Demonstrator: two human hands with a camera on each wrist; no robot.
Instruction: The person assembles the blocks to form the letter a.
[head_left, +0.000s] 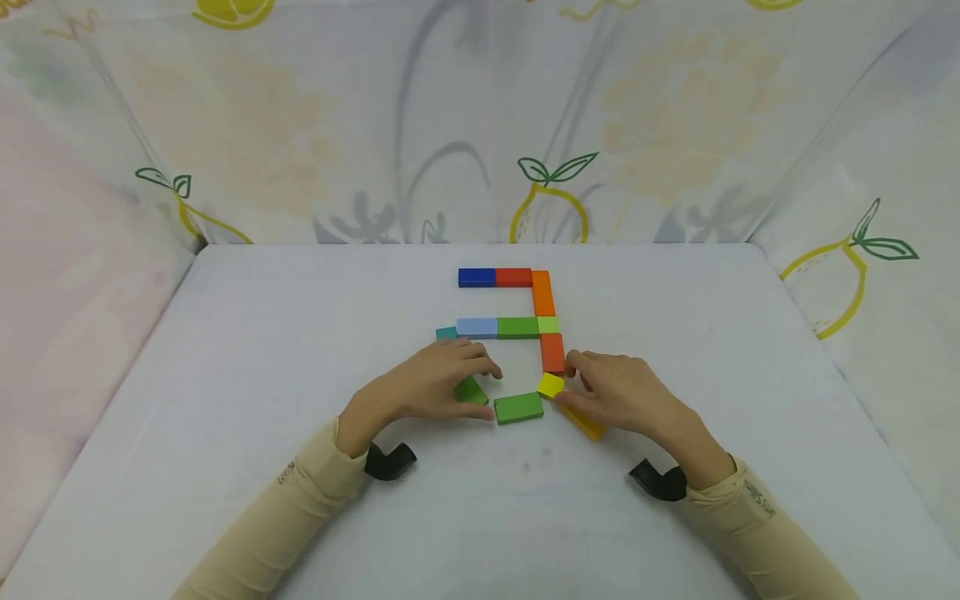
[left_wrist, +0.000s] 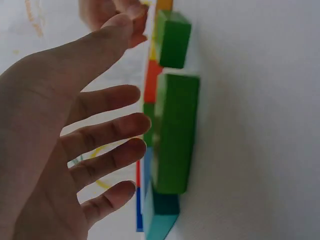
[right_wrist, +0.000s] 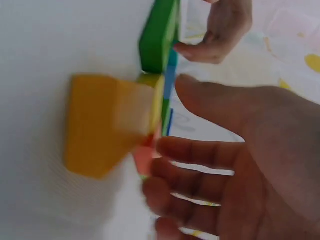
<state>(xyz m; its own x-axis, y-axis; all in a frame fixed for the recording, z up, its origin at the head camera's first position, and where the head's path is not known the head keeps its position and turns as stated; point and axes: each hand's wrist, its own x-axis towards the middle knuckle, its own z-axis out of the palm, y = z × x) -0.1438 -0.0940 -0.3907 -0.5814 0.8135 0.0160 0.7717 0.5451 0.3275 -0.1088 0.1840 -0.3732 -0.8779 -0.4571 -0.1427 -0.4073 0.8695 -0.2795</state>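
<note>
My left hand, fingers spread, hovers beside a green block and partly covers it from above. Nothing lies between its thumb and fingers in the left wrist view. To its right is another green block, set at a slight angle. My right hand has its fingers loosely bent and apart from the thumb, its thumb tip near a yellow cube. Partly under that hand, a yellow-orange block slants away from the cube. A red-orange block stands just beyond the cube, close to the right fingertips.
Farther back, a light green cube, green block, light blue block and teal block form a row. An orange block joins it to a red block and blue block. Patterned cloth surrounds the white table.
</note>
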